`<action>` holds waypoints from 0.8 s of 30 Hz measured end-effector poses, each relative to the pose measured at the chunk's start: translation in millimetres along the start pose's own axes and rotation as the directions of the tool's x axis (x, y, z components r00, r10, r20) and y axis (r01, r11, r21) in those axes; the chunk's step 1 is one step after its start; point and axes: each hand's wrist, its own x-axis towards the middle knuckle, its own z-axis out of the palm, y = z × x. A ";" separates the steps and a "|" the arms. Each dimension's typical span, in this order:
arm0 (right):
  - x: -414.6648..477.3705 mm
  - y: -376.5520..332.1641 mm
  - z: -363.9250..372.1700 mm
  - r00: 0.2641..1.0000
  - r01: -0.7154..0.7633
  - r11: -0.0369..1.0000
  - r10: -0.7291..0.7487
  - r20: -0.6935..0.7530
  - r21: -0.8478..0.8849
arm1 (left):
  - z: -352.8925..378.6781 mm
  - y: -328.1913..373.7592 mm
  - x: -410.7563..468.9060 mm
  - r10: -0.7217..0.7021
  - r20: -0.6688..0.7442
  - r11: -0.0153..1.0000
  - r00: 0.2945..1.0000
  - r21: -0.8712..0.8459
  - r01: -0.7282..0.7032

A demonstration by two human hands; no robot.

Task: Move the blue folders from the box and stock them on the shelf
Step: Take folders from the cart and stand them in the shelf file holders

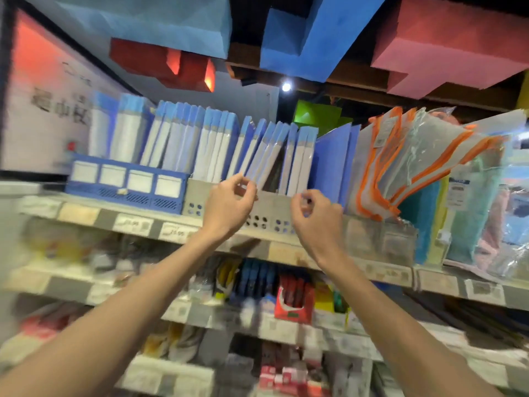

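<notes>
Several blue folders (pixel 266 156) with white spines stand in a grey perforated rack (pixel 267 222) on the upper shelf, and some of them lean to the right. My left hand (pixel 229 207) is raised to the rack, its thumb and forefinger pinching the lower edge of a leaning blue folder (pixel 259 167). My right hand (pixel 313 219) is curled at the rack's front, just below two upright blue folders (pixel 300 164). Whether it holds one is unclear. The box is out of view.
A blue slotted rack (pixel 126 190) with more folders stands to the left. Orange-edged clear pouches (pixel 406 167) lean to the right. Price labels line the shelf edge (pixel 131 224). Lower shelves hold pens and small packets (pixel 292 299). Coloured blocks hang overhead.
</notes>
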 end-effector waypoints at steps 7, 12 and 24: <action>-141.3 -77.0 62.3 0.925 -0.159 0.963 0.068 0.375 0.218 | -136.3 -20.0 -148.4 -0.160 0.059 0.942 0.985 0.308 0.135; -275.8 -161.0 129.8 0.756 -0.304 0.877 -0.016 0.655 0.372 | -278.1 -31.2 -284.7 -0.407 -0.018 0.806 0.913 0.463 0.369; -520.7 -389.5 216.3 0.361 -0.353 0.788 -0.382 0.851 0.504 | -556.9 -28.6 -517.9 -0.648 -0.493 0.299 0.580 0.536 0.789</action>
